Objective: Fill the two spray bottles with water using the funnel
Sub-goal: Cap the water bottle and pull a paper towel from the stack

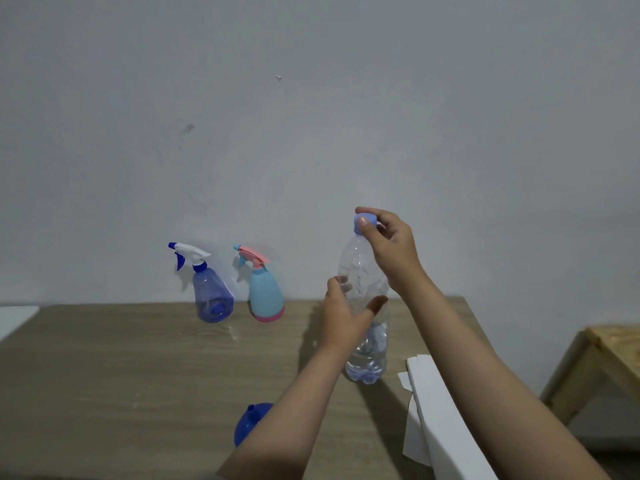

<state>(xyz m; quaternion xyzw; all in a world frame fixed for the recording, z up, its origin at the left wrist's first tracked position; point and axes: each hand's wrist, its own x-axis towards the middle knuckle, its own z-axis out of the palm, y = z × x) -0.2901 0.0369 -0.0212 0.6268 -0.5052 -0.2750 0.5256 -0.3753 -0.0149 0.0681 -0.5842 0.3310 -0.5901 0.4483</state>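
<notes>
A clear plastic water bottle (363, 271) with a blue cap (364, 221) stands upright on the wooden table (121, 368). My left hand (343, 313) grips its middle. My right hand (389, 245) pinches the cap from above. Against the wall stand two spray bottles with their heads on: a see-through blue one (209, 292) with a white and blue trigger, and a light-blue one (265, 292) with a pink trigger and base. A blue funnel (247, 424) lies on the table near me, partly hidden by my left forearm.
White flat boards (443, 420) lie at the table's right front corner. A light wooden stool (602, 362) stands to the right of the table. A white surface (15, 318) sits at the far left. The grey wall runs right behind the table.
</notes>
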